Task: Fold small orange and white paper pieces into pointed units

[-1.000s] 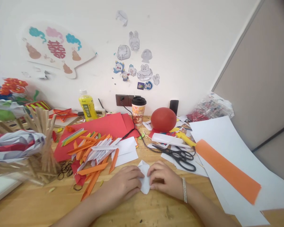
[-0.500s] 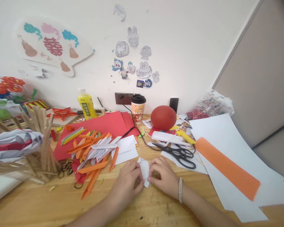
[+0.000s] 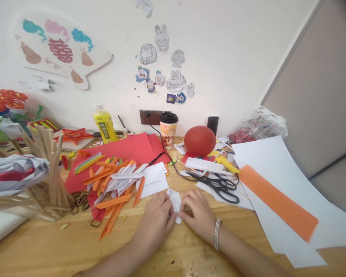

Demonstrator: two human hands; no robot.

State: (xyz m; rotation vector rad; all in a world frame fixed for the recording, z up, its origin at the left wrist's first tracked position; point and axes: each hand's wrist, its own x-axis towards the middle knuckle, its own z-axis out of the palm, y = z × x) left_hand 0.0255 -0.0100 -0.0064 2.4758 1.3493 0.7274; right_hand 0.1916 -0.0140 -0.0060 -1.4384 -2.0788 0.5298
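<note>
A small folded white paper (image 3: 175,201) lies at the middle of the wooden table, between my two hands. My left hand (image 3: 159,215) pinches its left and lower edge, thumb and fingers together. On the other side my right hand (image 3: 198,212), with a bracelet at the wrist, holds the lower right edge, its fingertips close to my left thumb. Part of the paper is hidden under the fingers. Left of my hands is a pile of folded white strips (image 3: 126,181) and orange strips (image 3: 115,201). Black scissors (image 3: 219,187) rest to the right.
Red paper (image 3: 132,148), a yellow bottle (image 3: 105,125), a lidded cup (image 3: 168,132) and a red balloon (image 3: 200,141) stand or lie farther back. White sheets (image 3: 271,169) with an orange strip (image 3: 279,204) are at the right. Bundled wooden sticks (image 3: 54,173) are at the left.
My fingers have closed in slightly over the lower part of the folded paper, and my right hand has shifted a little to the left. The camera view has tilted slightly.
</note>
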